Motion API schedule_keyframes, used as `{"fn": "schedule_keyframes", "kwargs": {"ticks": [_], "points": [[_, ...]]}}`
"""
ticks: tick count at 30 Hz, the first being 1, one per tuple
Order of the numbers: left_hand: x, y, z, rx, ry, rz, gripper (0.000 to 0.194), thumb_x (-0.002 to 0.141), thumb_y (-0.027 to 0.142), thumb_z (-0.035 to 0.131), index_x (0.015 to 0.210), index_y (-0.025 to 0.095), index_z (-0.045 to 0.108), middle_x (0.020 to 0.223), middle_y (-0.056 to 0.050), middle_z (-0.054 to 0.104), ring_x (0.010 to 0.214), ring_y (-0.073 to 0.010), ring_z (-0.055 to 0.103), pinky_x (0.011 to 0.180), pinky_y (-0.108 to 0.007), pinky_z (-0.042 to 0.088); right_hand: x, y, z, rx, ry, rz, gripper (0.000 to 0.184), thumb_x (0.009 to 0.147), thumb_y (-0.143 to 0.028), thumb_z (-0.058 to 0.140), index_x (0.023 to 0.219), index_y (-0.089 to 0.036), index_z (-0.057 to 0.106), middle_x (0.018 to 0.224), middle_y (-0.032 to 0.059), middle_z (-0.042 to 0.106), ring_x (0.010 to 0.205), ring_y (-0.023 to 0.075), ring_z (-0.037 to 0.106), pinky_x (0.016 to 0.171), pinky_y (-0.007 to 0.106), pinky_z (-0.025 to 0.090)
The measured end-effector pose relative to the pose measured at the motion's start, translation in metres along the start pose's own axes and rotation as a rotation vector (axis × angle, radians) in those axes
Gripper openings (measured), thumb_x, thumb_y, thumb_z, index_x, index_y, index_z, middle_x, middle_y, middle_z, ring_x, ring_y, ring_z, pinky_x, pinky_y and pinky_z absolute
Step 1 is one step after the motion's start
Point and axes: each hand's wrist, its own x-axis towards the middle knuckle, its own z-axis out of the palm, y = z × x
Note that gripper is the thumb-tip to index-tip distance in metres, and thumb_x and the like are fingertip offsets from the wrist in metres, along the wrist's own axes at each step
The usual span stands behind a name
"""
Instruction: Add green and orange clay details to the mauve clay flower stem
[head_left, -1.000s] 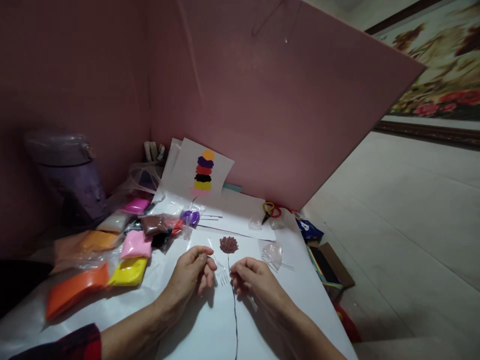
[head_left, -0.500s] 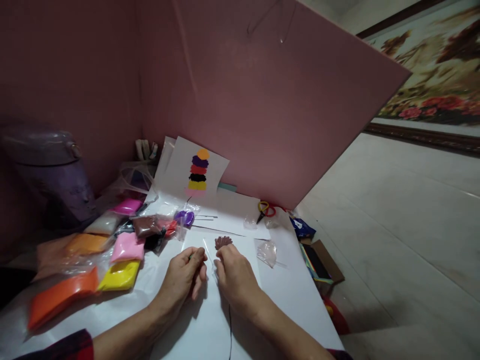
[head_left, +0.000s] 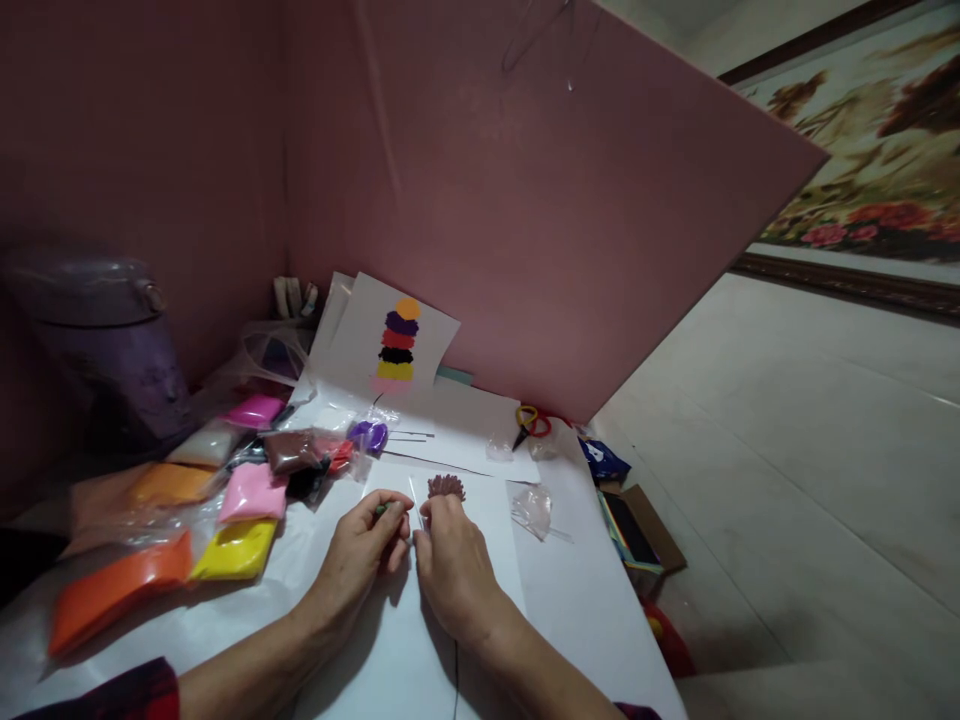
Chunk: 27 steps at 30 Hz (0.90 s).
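Observation:
My left hand (head_left: pixel 367 540) is closed, thumb against fingers, on a small dark green piece of clay (head_left: pixel 381 510). My right hand (head_left: pixel 455 565) is closed over the paper (head_left: pixel 367 650), just below a brown clay flower head (head_left: pixel 447 487); what its fingertips hold, if anything, is hidden. Between the hands shows the handle of a clear plastic fork (head_left: pixel 417 503), its tines covered by my right hand. A thin dark stem line (head_left: pixel 456 680) runs down the paper below my right hand, its upper part hidden.
At left lie several bags of coloured clay, among them pink (head_left: pixel 253 493), yellow (head_left: pixel 236 550) and orange (head_left: pixel 124 592). A purple flask (head_left: pixel 105 350) stands behind. Scissors (head_left: pixel 529 424) lie at the back right. A paper with stacked colour shapes (head_left: pixel 420 350) leans on the pink wall.
My right hand has moved up and left from beside the stem and now covers the fork's tines and the stem's top. My left hand stays close by, showing the green clay more clearly.

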Motion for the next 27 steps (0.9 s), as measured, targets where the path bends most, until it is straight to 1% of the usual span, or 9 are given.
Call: {"fn": "schedule_keyframes", "kwargs": {"ticks": [4, 6, 8, 9, 12, 16, 20, 22, 27], "points": [[0.001, 0.000, 0.001, 0.012, 0.006, 0.014, 0.040, 0.076, 0.052, 0.067, 0.082, 0.014, 0.057, 0.057, 0.006, 0.054, 0.034, -0.0019, 0.039, 0.038, -0.016, 0.024, 0.002, 0.000, 0.001, 0.061, 0.012, 0.045, 0.026, 0.078, -0.005, 0.049, 0.099, -0.015, 0.061, 0.090, 0.0099, 0.067, 0.081, 0.0251, 0.064, 0.072, 0.036, 0.046], [0.000, 0.002, 0.001, 0.027, 0.026, 0.002, 0.040, 0.079, 0.054, 0.063, 0.079, 0.014, 0.056, 0.055, 0.006, 0.053, 0.034, -0.0020, 0.037, 0.038, -0.017, 0.022, 0.006, 0.005, -0.005, 0.210, 0.054, 0.062, 0.021, 0.074, -0.005, 0.051, 0.086, -0.017, 0.063, 0.081, 0.0074, 0.066, 0.076, 0.0238, 0.062, 0.070, 0.034, 0.044], [-0.001, 0.003, 0.001, 0.035, 0.017, -0.005, 0.039, 0.081, 0.053, 0.061, 0.078, 0.015, 0.055, 0.055, 0.006, 0.052, 0.034, -0.0022, 0.036, 0.039, -0.017, 0.022, 0.013, 0.013, -0.014, 0.509, 0.130, 0.086, 0.013, 0.069, -0.007, 0.055, 0.069, -0.018, 0.061, 0.070, 0.0039, 0.064, 0.068, 0.0210, 0.059, 0.066, 0.032, 0.042], [-0.002, 0.003, 0.001, 0.038, 0.004, -0.005, 0.037, 0.082, 0.051, 0.061, 0.079, 0.015, 0.055, 0.055, 0.006, 0.052, 0.034, -0.0023, 0.036, 0.039, -0.017, 0.022, 0.019, 0.018, -0.019, 0.578, 0.143, 0.087, 0.011, 0.071, -0.011, 0.057, 0.064, -0.019, 0.058, 0.064, 0.0020, 0.062, 0.063, 0.0191, 0.058, 0.063, 0.030, 0.041], [-0.003, 0.002, 0.000, 0.046, -0.025, -0.007, 0.031, 0.082, 0.046, 0.061, 0.084, 0.015, 0.056, 0.059, 0.006, 0.053, 0.036, -0.0026, 0.037, 0.040, -0.017, 0.022, 0.037, 0.032, -0.029, 0.729, 0.207, 0.098, 0.015, 0.082, -0.028, 0.054, 0.070, -0.020, 0.053, 0.061, -0.0012, 0.058, 0.054, 0.0147, 0.055, 0.053, 0.027, 0.042], [-0.002, 0.002, -0.001, 0.054, -0.028, -0.017, 0.026, 0.082, 0.041, 0.060, 0.088, 0.016, 0.055, 0.057, 0.006, 0.053, 0.040, -0.0047, 0.039, 0.042, -0.018, 0.024, 0.054, 0.048, -0.025, 0.888, 0.299, 0.139, 0.019, 0.086, -0.038, 0.051, 0.079, -0.021, 0.048, 0.062, -0.0030, 0.058, 0.040, 0.0099, 0.045, 0.042, 0.024, 0.038], [-0.001, 0.002, 0.000, 0.139, -0.047, -0.024, 0.028, 0.086, 0.044, 0.054, 0.085, 0.016, 0.053, 0.046, 0.009, 0.043, 0.040, -0.0057, 0.034, 0.043, -0.018, 0.022, 0.062, 0.054, -0.018, 0.988, 0.322, 0.133, 0.019, 0.085, -0.038, 0.054, 0.083, -0.021, 0.047, 0.071, -0.0001, 0.064, 0.048, 0.0110, 0.056, 0.045, 0.023, 0.044], [-0.001, 0.001, -0.001, 0.173, -0.059, -0.011, 0.031, 0.087, 0.048, 0.052, 0.083, 0.017, 0.052, 0.043, 0.010, 0.039, 0.039, -0.0057, 0.032, 0.043, -0.019, 0.021, 0.066, 0.055, -0.019, 1.025, 0.321, 0.115, 0.020, 0.080, -0.035, 0.062, 0.082, -0.021, 0.048, 0.072, -0.0012, 0.063, 0.053, 0.0116, 0.060, 0.047, 0.023, 0.046], [-0.001, 0.002, 0.000, 0.198, -0.067, -0.021, 0.034, 0.086, 0.051, 0.052, 0.080, 0.018, 0.050, 0.042, 0.009, 0.039, 0.038, -0.0059, 0.031, 0.042, -0.019, 0.020, 0.076, 0.058, -0.014, 1.108, 0.304, 0.092, 0.022, 0.070, -0.031, 0.069, 0.074, -0.020, 0.051, 0.063, -0.0054, 0.056, 0.050, 0.0097, 0.054, 0.047, 0.022, 0.043]]}}
